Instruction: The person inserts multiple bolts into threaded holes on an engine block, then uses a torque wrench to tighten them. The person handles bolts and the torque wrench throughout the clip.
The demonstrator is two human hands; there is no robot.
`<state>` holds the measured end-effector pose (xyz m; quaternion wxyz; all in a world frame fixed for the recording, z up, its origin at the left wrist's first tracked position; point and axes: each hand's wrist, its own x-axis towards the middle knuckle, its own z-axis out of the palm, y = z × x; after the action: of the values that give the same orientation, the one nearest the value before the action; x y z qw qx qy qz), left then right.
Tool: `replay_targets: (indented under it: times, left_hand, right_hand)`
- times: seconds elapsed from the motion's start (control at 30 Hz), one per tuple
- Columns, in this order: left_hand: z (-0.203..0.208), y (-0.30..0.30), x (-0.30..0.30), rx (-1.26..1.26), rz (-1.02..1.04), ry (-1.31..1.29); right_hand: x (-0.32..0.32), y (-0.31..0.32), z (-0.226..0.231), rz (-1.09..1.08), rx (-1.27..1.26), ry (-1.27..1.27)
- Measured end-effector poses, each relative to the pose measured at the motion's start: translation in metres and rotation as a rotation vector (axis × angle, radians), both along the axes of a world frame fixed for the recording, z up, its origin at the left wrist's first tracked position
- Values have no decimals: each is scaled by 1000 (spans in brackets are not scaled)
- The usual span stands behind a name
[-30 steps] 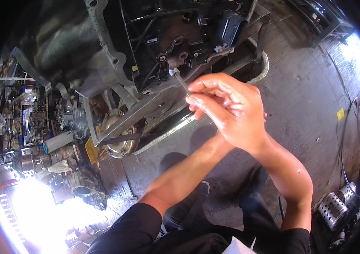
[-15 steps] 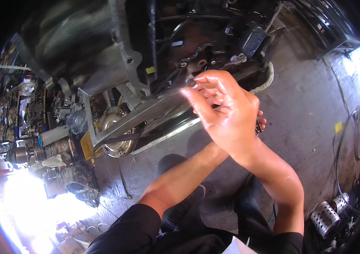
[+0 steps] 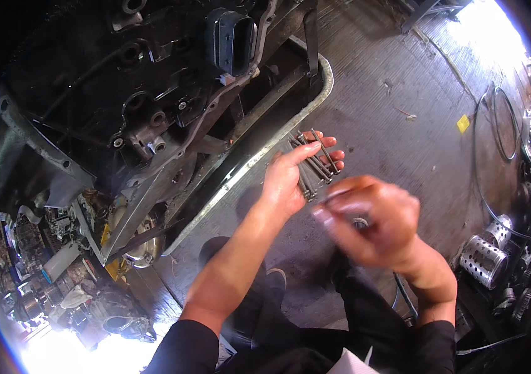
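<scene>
The person's left hand (image 3: 285,181), lower right of the transmission housing, cradles a loose bunch of long bolts (image 3: 316,164), their long axes slanting roughly alike, one end toward the housing and the other away from it; I can't tell which ends are the heads. The right hand (image 3: 377,218), farther from the transmission housing (image 3: 100,93), is curled and blurred; whether it grips anything I can't tell. Well off to the housing's lower right stand perforated metal cylinders (image 3: 483,262).

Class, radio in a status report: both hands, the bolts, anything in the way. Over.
Left hand: holding several long bolts. Right hand: close by, blurred, grip unclear. Dark machine housing ahead-left, apart from both hands.
</scene>
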<state>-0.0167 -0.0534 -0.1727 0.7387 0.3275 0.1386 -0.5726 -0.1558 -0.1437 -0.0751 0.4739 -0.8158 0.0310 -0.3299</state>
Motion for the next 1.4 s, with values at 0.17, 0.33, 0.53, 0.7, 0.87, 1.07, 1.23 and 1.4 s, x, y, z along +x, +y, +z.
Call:
replay_targets:
  times: [0.17,0.33,0.53,0.7,0.87,1.07,1.23,1.4]
  left_hand:
    - [0,-4,1,-91,-59,-51]
    - [5,-6,-1,-2,-54,-69]
    - [3,-1,-1,68,-77,-152]
    - [-6,6,10,96,-34,-235]
    - [-23,7,15,-208,-103,-428]
    - [-27,5,15,-211,-82,-411]
    - [-27,3,14,-243,-101,-433]
    - [-15,8,10,-186,-44,-345]
  right_hand:
    - [-24,-37,-46,-149,-76,160]
    - [-20,-39,-65,-132,-8,286]
    - [-14,-46,-67,-48,-71,187]
    - [22,-44,-47,-36,236,-107]
    - [73,-27,-35,62,399,-252]
    - [85,-23,-43,44,479,-199]
    - [85,-15,-46,36,511,-233]
    - [92,-17,-33,110,695,-141]
